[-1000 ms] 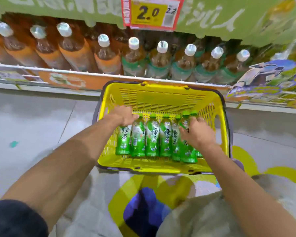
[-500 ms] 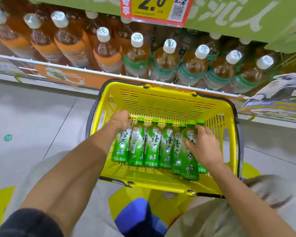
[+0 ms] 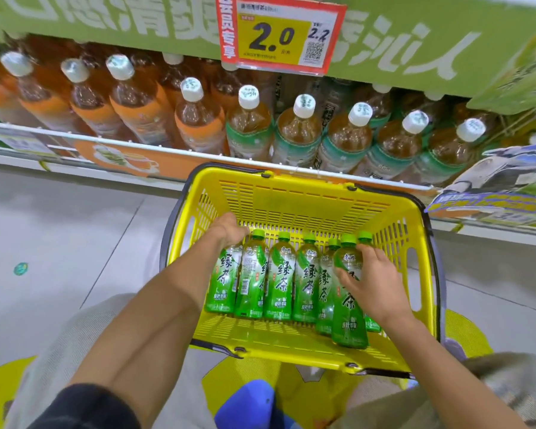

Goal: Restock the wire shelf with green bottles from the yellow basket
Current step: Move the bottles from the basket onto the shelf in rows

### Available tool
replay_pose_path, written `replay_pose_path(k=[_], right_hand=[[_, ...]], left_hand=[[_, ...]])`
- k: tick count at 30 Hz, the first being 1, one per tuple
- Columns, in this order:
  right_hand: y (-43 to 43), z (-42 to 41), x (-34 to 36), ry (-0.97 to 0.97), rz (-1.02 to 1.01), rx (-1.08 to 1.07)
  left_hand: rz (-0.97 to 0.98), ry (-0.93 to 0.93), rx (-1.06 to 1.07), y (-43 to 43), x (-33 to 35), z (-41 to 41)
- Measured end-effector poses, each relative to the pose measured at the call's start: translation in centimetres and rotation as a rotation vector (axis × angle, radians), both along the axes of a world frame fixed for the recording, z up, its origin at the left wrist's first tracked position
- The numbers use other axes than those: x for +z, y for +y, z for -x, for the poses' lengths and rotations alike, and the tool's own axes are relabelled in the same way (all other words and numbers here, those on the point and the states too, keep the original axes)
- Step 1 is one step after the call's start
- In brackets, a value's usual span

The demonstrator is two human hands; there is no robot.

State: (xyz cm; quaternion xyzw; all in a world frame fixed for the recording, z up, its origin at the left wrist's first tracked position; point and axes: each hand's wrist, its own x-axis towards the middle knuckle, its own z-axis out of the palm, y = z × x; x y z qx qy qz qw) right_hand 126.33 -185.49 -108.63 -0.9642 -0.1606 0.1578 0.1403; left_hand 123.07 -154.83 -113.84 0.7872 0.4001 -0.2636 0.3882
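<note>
In yellow basket (image 3: 291, 205) below wire shelf (image 3: 167, 149): grips a raised green tea bottle (image 3: 350, 317) with right hand (image 3: 372, 283), fingers curled round it; covers cap of leftmost bottle (image 3: 222, 283) with left hand (image 3: 229, 232), probably pinching it.

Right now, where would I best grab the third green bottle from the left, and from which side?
Take the third bottle at its neck, just below the cap, coming from above. It lies tight against its neighbours, so its sides are blocked; only the taper leaves finger room. The left hand holds the end bottle, the right hand the raised bottle.
</note>
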Motion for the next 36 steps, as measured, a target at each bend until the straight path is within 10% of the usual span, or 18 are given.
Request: replay_pose_path(k=[36], right_hand=[[0.8,0.1,5.4,0.346,-0.346,-0.160]], left_hand=[[0.442,-0.404,0.037,-1.5,3.7,7.9]])
